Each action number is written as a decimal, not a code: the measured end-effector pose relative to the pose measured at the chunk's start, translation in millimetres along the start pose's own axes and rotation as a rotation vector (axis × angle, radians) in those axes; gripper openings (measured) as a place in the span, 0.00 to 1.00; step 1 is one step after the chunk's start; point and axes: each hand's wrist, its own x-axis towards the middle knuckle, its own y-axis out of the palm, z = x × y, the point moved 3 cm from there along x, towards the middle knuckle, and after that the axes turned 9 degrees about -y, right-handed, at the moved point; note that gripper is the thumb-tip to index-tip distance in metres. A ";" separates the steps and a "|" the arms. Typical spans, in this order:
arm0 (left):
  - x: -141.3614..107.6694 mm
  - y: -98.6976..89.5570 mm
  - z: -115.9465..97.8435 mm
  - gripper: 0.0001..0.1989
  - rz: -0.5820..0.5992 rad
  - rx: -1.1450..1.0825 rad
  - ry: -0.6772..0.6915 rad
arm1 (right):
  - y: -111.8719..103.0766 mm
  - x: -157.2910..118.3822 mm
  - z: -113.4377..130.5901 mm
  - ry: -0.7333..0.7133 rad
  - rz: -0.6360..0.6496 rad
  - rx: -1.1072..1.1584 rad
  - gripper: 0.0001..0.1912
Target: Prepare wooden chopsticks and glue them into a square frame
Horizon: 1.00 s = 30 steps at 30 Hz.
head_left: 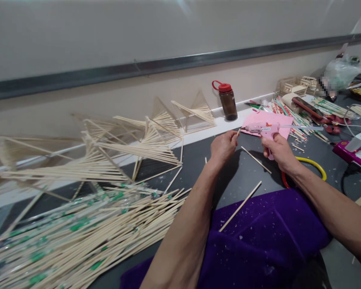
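My right hand is wrapped round the handle of a pink hot glue gun, with a clear glue stick jutting from its back. The gun's nozzle points left, at or very near the tip of a thin wooden stick. That stick is pinched in my left hand, and most of it is hidden by the fingers. Just below the hands, one loose stick lies on the dark table. Another stick rests partly on the purple cloth.
Twisted stick structures stand along the wall at left. A large pile of sticks lies before them. A brown bottle stands behind my hands, beside pink paper. A purple power strip and a yellow-red ring are at right.
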 end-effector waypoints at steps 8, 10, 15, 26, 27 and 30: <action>0.1 -1.6 -0.6 0.16 0.015 -0.079 -0.003 | 0.6 0.0 0.4 0.009 -0.004 -0.003 0.12; 0.3 -1.9 0.0 0.16 0.013 -0.097 -0.002 | 0.5 0.1 0.2 0.013 0.003 -0.012 0.11; 2.6 0.8 4.2 0.17 0.039 -0.211 0.013 | -0.1 0.3 -0.2 -0.002 0.004 -0.025 0.10; -0.4 -4.3 3.7 0.22 0.175 -0.713 -0.090 | -3.5 -2.2 13.1 0.009 0.048 0.201 0.17; -0.7 -4.9 3.1 0.22 0.179 -0.733 -0.088 | -3.4 -1.8 12.7 0.016 0.061 0.218 0.17; -0.9 -5.3 2.5 0.21 0.189 -0.770 -0.087 | -2.9 -0.7 11.2 0.039 0.081 0.245 0.19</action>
